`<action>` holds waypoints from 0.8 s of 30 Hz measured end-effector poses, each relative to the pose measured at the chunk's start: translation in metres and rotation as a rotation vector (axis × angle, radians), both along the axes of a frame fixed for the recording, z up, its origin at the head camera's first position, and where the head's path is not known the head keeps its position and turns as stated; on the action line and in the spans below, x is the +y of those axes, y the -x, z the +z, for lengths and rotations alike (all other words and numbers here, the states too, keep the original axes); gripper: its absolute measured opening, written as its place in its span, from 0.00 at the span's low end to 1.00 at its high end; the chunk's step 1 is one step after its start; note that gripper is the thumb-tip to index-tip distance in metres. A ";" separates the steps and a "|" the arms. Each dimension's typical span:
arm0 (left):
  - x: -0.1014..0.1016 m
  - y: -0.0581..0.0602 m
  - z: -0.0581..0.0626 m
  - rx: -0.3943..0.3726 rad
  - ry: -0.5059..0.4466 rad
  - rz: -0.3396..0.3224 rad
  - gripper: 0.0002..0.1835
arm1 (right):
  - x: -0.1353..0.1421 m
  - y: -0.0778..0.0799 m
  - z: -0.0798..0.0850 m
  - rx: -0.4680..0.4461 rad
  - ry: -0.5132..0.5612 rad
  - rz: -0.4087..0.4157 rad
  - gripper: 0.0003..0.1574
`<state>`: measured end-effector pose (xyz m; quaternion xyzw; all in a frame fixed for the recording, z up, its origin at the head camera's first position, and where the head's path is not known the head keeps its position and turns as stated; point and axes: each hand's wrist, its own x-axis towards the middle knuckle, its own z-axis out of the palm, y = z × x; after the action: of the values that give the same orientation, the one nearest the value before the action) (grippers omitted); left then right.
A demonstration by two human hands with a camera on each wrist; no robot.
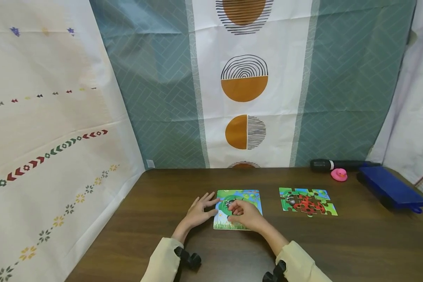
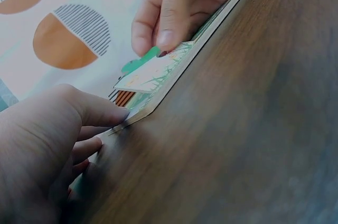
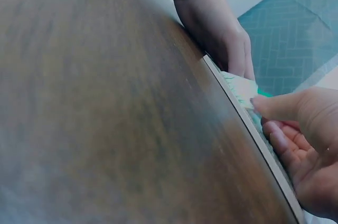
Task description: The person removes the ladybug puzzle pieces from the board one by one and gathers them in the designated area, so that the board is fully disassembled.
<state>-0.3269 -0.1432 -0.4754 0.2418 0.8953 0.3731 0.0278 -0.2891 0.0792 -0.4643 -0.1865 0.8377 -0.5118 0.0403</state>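
A colourful jigsaw board (image 1: 220, 226) with a green and blue picture lies flat on the wooden table. My left hand (image 1: 198, 212) is at its left side, fingers spread and fairly straight; in the left wrist view the thumb (image 2: 100, 110) touches the corner of the board. Over the board, my right hand (image 1: 248, 216) pinches a puzzle piece (image 2: 158, 73) between thumb and fingers. That piece, pale with grass print and a green part, sits slightly tilted at the board's near left corner.
Right of the board lies a group of loose puzzle pieces (image 1: 308, 204) with a red ladybird picture. Farther right are a pink rubber duck (image 1: 339, 175), a black cylindrical object (image 1: 320, 165) and a blue tray-like object (image 1: 393, 187). Patterned cloth hangs behind the table.
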 end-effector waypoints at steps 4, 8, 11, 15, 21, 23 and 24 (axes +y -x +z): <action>-0.001 -0.001 -0.001 -0.005 -0.002 0.006 0.25 | 0.000 0.000 -0.003 0.010 0.038 -0.036 0.10; -0.001 -0.001 -0.001 0.001 0.002 0.005 0.25 | 0.001 0.000 -0.004 0.005 0.082 -0.045 0.10; -0.001 -0.001 0.000 0.010 0.002 0.002 0.25 | 0.002 0.001 -0.005 -0.012 0.135 -0.038 0.11; -0.002 -0.001 0.000 0.011 0.001 0.002 0.24 | 0.004 0.002 -0.006 -0.064 0.249 -0.029 0.12; -0.001 -0.002 0.000 0.008 0.000 0.010 0.25 | 0.013 0.003 -0.004 -0.156 0.364 -0.064 0.16; 0.000 -0.002 -0.001 0.004 -0.006 0.004 0.25 | 0.020 0.004 -0.001 -0.166 0.367 -0.106 0.16; 0.000 -0.002 -0.001 0.006 -0.009 0.001 0.25 | 0.025 0.004 0.001 -0.169 0.365 -0.137 0.16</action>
<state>-0.3246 -0.1428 -0.4766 0.2427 0.8938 0.3763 0.0241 -0.2928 0.1044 -0.4638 -0.0898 0.7354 -0.6705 0.0408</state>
